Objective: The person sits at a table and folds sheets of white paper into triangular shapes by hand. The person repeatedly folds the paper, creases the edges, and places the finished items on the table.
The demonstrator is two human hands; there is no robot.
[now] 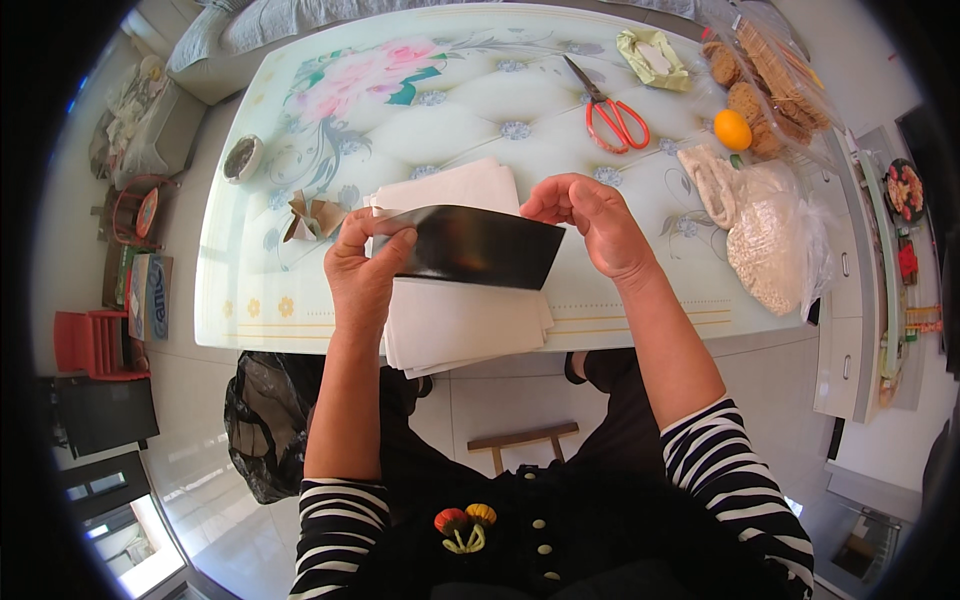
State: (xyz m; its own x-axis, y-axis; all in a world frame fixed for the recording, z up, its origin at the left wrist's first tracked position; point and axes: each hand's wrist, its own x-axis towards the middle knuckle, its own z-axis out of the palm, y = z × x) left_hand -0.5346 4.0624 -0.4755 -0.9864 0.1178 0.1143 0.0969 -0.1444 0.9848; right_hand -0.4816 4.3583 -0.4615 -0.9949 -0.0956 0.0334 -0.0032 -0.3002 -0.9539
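My left hand (369, 251) pinches the left end of a glossy black strip (480, 247) between thumb and fingers. The strip is held slightly curved above a stack of white paper sheets (465, 322), which overhangs the table's near edge. Just beyond the strip's right end, my right hand (589, 217) is raised with its palm turned inward and fingers loosely curled, holding nothing that I can see. A crumpled brown piece of paper (315, 215) lies left of my left hand. Farther back rest scissors with red handles (615, 124), their blades pointing away.
On the glass-topped table (262, 296) stand a small round bowl (243, 159) at left and an open green wrapper (654, 60) at the back. At right lie an orange fruit (732, 130), bagged baked goods (780, 82) and a plastic bag of pale grains (769, 247). A black bag (262, 427) hangs below.
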